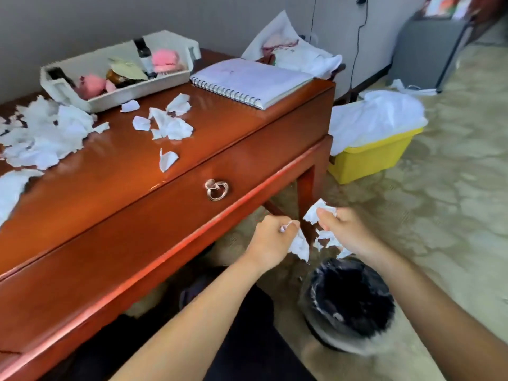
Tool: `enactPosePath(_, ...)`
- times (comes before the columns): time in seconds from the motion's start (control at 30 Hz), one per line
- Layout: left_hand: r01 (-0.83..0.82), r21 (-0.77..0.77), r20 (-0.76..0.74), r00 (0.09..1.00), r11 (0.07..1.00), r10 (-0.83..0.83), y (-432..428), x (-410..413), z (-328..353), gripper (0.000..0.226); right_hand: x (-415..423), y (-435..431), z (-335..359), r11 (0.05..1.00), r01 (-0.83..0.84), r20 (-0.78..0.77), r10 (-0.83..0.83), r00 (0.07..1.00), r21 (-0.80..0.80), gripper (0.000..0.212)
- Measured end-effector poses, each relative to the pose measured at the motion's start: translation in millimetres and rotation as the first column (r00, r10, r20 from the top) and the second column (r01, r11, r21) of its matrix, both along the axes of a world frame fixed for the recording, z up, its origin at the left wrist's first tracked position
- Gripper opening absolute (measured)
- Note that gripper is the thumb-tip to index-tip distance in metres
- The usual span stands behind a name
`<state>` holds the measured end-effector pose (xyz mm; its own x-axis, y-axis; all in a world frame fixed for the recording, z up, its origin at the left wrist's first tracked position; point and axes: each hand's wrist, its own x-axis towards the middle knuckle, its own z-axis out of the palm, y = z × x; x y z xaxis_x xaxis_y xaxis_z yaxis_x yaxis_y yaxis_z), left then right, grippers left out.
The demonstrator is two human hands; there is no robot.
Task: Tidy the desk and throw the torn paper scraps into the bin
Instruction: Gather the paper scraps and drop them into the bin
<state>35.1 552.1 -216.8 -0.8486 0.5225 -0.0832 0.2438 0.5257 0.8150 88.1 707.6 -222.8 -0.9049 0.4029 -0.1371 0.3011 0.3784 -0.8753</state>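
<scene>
My left hand point(270, 239) grips torn white paper scraps point(300, 246) that hang below its fingers. My right hand point(345, 229) holds another bunch of scraps point(316, 211), some sticking up and some dangling under the palm. Both hands are off the desk's front right corner, just above and behind the round bin with a black liner point(350, 301) on the floor. Several more torn scraps point(170, 125) lie on the red-brown wooden desk point(115, 177), and a bigger heap point(44, 133) sits at its left.
A white tray point(68, 89) of small items stands at the desk's back left. A spiral notebook point(250, 81) lies at the back right. A yellow tub point(368, 160) draped with white plastic stands on the carpet beyond the desk leg. The drawer has a ring handle point(216, 189).
</scene>
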Motion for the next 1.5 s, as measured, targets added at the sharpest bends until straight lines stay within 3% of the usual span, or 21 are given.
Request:
enactPosePath(0.27,0.067,-0.175,0.408,0.913,0.982,0.01,79.4,23.2,-111.0,0.042,25.4,44.2,-110.3,0.981,0.147,0.282,-0.106,0.953,-0.127,0.034)
enactPosePath(0.47,0.069,-0.353,0.477,0.871,0.933,0.116,110.8,32.3,-167.5,0.048,33.8,65.2,-182.8,0.947,0.28,0.473,-0.177,0.863,-0.156,0.043)
enactPosePath(0.67,0.053,-0.366,0.563,0.807,0.929,0.176,115.8,28.1,-203.9,0.039,37.8,78.4,-236.8,0.916,0.369,0.615,-0.202,0.762,-0.156,0.041)
enactPosePath(0.83,0.19,-0.333,0.686,0.721,0.924,0.099,117.2,22.0,-221.9,0.045,37.3,85.1,-255.5,0.95,0.305,0.654,-0.195,0.731,-0.058,0.045)
enactPosePath(0.97,0.246,-0.326,0.722,0.688,0.913,0.073,115.1,18.0,-223.1,0.045,40.6,87.9,-258.2,0.968,0.239,0.657,-0.133,0.742,-0.075,0.036)
enactPosePath(1.17,0.386,-0.33,0.638,0.764,0.861,-0.098,113.1,6.2,-192.4,0.048,38.4,86.4,-237.0,0.997,0.072,0.631,-0.031,0.775,-0.04,0.038)
enactPosePath(1.3,0.515,-0.376,0.559,0.789,0.77,-0.255,104.9,-5.7,-151.4,0.046,18.6,83.4,-196.5,0.998,-0.044,0.574,0.064,0.816,-0.049,0.038)
enactPosePath(1.4,0.527,-0.389,0.477,0.817,0.756,-0.324,90.6,-11.2,-115.8,0.028,2.8,77.5,-158.1,0.991,-0.134,0.512,0.116,0.851,-0.003,0.03)
enactPosePath(1.5,0.495,-0.395,0.326,0.863,0.774,-0.385,67.6,-9.6,-67.8,0.031,-6.2,64.6,-109.4,0.973,-0.213,0.468,0.15,0.871,0.085,0.022)
